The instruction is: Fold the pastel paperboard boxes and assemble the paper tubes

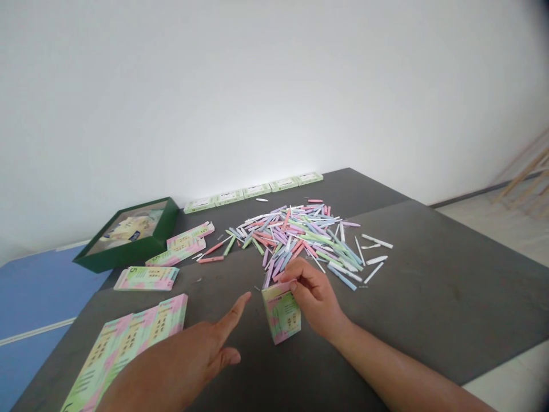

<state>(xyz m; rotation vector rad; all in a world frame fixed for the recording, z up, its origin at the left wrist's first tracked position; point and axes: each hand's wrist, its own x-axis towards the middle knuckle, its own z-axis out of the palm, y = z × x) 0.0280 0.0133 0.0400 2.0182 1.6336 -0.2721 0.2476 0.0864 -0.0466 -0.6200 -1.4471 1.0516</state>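
Observation:
My right hand (312,297) grips the top of a small green and pink cardboard box (283,316), which stands upright on the dark table. The thumb lies on the near side of its upper edge. To the left of the box, my left hand (214,343) is open, with its index finger and thumb stretched out and nothing held. Right behind the box spreads a heap of pastel pens (300,234) in pink, purple, green, blue and white. Part of a row of printed boxes (128,337) is covered by my left forearm.
A green open box (128,246) with packaging inside stands at the far left. Flat cartons (146,278) lie in front of it. Several closed boxes (256,190) line the wall. Loose white pens (377,240) lie right of the heap. A blue surface (34,292) adjoins the dark table (450,286).

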